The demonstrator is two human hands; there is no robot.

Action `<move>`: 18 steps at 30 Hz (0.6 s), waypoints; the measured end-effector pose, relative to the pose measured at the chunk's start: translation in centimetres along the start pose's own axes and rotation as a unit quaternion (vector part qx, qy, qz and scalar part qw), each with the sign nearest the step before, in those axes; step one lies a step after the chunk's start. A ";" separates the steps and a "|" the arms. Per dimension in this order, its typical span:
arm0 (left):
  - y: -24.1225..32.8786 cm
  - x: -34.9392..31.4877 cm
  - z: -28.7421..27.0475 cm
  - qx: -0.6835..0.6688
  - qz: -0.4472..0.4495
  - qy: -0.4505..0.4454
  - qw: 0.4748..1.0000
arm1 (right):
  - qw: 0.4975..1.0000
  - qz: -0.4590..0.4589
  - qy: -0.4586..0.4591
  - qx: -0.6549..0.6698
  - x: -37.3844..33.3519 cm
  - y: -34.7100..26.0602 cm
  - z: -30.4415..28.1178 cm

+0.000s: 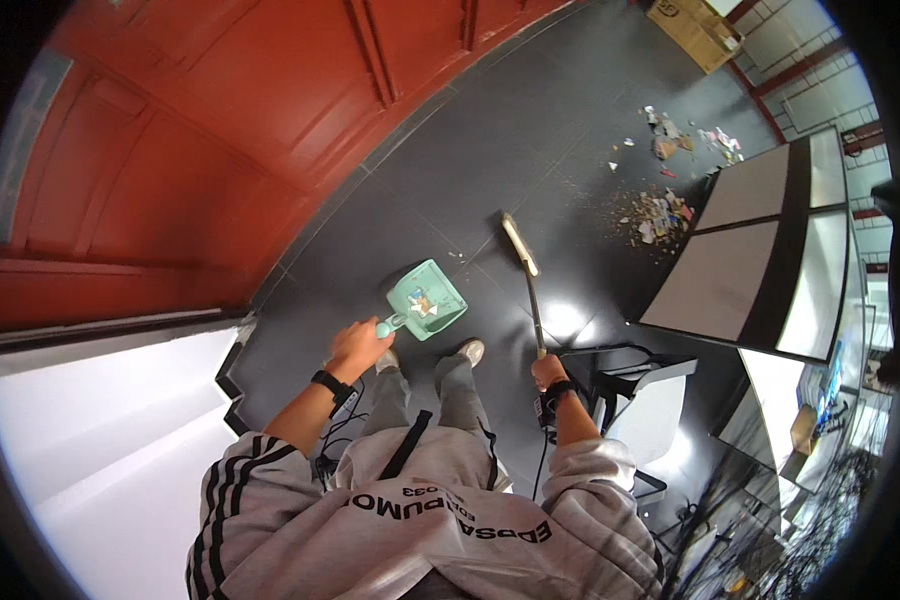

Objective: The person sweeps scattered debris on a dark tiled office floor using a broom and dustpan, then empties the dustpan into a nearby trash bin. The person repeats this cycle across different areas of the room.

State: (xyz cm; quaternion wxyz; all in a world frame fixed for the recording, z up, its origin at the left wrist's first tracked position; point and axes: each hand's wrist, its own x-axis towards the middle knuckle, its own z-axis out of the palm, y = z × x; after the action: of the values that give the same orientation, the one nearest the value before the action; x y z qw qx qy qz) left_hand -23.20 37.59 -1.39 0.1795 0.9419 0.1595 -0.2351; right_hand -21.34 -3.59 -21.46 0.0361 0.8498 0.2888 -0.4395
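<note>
My left hand (358, 348) is closed round the handle of a mint-green dustpan (448, 312), which is in front of my feet. Some scraps of litter (423, 303) lie in its pan. In my right hand (548, 371) is the upper part of a broom (521, 245) with a dark stick and a pale, narrow head. The broom head is ahead and to the right of the dustpan, apart from it. Beyond the broom, to the right, a heap of crumbs and paper bits (660, 215) spreads over the dark tiled floor (410, 180).
More litter (670, 135) lies farther back, near a cardboard box (697, 32). A red panelled wall (200, 130) runs along the left, with white steps (100, 420) below it. On the right stand a white-panelled desk (730, 260) and a chair (650, 405) close to my right arm.
</note>
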 end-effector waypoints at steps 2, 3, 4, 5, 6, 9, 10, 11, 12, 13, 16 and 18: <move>-0.2 0.4 0.1 0.001 -0.008 0.014 1.000 | 0.996 -0.037 -0.037 -0.077 1.6 -0.5 0.8; -0.3 0.7 0.1 -0.006 -0.006 0.000 1.000 | 0.995 -0.033 -0.022 -0.088 2.0 -1.4 1.7; -0.3 0.9 0.2 -0.013 -0.004 0.000 1.000 | 0.994 -0.023 -0.023 -0.108 2.2 -2.5 2.7; -0.2 1.0 0.2 -0.021 0.000 0.004 1.000 | 0.997 0.039 -0.020 -0.065 2.1 -4.0 3.8; -0.1 1.0 0.3 -0.025 0.004 0.009 1.000 | 0.998 0.034 -0.020 -0.049 1.9 -5.5 4.7; 0.4 1.3 0.2 -0.033 0.014 0.026 0.999 | 0.979 -0.118 -0.020 -0.163 -0.3 -8.6 5.8; 0.5 1.4 0.1 -0.028 0.013 0.015 0.999 | 0.998 -0.045 -0.047 0.019 -1.1 -9.6 5.5; 0.7 1.5 0.1 -0.022 0.015 0.003 1.000 | 0.979 0.040 -0.092 0.177 -2.2 -10.4 5.0; 0.8 1.7 0.0 -0.020 0.024 0.001 1.000 | 0.926 0.133 -0.134 0.326 -3.4 -10.8 4.2; 0.8 1.7 0.1 -0.022 0.024 -0.001 0.999 | 0.922 0.130 -0.098 0.351 -5.0 -10.6 3.2; 0.5 1.7 0.2 -0.032 0.037 0.004 0.999 | 0.880 0.177 -0.038 0.439 -10.3 -9.8 1.3; -0.1 1.4 0.3 -0.028 0.033 -0.006 0.999 | 0.811 0.246 -0.051 0.529 -13.3 -9.5 1.1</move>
State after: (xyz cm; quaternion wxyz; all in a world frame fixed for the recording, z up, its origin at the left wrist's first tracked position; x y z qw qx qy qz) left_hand -22.21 37.89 -2.37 0.2141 0.9399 0.1339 -0.2298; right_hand -33.03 -2.14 -10.05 -0.2973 0.7566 -0.2091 -0.5435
